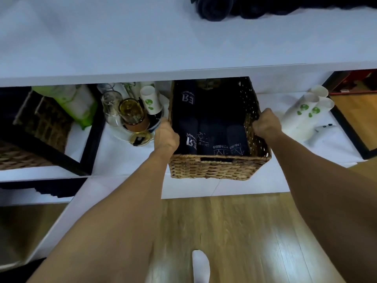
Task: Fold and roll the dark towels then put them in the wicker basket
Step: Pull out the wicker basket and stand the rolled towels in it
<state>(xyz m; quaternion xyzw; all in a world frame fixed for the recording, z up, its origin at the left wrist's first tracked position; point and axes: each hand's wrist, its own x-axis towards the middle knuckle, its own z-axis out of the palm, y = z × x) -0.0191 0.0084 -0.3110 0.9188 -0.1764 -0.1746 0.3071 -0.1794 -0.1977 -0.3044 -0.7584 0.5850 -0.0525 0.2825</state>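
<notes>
A wicker basket (pixel 218 167) sits on the white shelf under the counter, half out from beneath it. Inside lie several rolled dark towels (pixel 216 127) with white lettering, side by side. My left hand (pixel 166 136) grips the basket's left rim and my right hand (pixel 266 124) grips its right rim. More dark towels (pixel 234 8) lie heaped on the white counter top at the far edge of view.
Left of the basket stands a tray with glass jars (pixel 130 113) and a paper cup (pixel 150 102). Stacked paper cups (pixel 306 111) lie to the right. Another wicker basket (pixel 34 127) sits in the black-framed compartment at left. Wooden floor (pixel 234 231) below, with a white sock.
</notes>
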